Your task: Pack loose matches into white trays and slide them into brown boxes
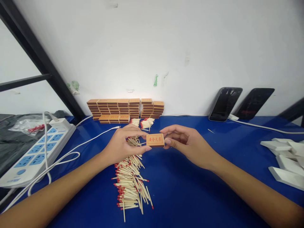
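A matchbox [155, 139] with an orange top and red characters is held level above the blue table, its printed face up. My left hand [128, 141] grips its left end between thumb and fingers. At the right end, my right hand [187, 142] closes its thumb and fingers on the box. Below and behind my left hand, a long pile of loose red-tipped matches [130, 183] lies on the table. Two small bunches of matches [147, 123] rest farther back, close to stacked matchboxes [109, 107] along the wall.
A white power strip [35, 152] with white cables [78, 148] occupies the left side, near a clear plastic bag [28, 123]. Two phones [225, 104] lean on the wall at the back right. White box-like pieces [287, 158] are heaped at the right edge of the blue table [190, 196].
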Demonstrator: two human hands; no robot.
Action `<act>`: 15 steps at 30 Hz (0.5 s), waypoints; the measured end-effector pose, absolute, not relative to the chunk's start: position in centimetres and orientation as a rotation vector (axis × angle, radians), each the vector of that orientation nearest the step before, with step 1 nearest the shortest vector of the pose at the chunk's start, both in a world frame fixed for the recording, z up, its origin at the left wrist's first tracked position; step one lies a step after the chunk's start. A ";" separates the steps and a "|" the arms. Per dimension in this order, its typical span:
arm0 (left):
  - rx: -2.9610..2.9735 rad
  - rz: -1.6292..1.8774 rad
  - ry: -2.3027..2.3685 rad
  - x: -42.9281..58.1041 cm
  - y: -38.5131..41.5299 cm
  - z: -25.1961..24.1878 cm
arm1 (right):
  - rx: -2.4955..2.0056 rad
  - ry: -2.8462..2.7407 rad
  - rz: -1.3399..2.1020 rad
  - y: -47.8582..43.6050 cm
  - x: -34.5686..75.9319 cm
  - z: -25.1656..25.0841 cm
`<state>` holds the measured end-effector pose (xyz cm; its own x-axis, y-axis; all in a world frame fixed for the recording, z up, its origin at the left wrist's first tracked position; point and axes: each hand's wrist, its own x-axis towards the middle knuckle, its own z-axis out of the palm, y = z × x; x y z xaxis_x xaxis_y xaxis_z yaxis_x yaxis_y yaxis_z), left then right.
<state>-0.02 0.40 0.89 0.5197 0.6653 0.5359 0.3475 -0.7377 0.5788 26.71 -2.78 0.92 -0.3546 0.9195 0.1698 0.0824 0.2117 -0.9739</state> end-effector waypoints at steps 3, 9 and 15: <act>2.349 1.084 0.825 0.0 0.4 0.8 | -0.952 -1.652 1.260 -2.8 26.7 0.8; 2.356 1.066 0.811 0.1 0.5 0.8 | -0.938 -1.629 1.333 -2.9 26.4 1.1; 2.367 1.048 0.772 0.0 0.7 0.9 | -0.927 -1.638 1.339 -3.0 26.5 1.2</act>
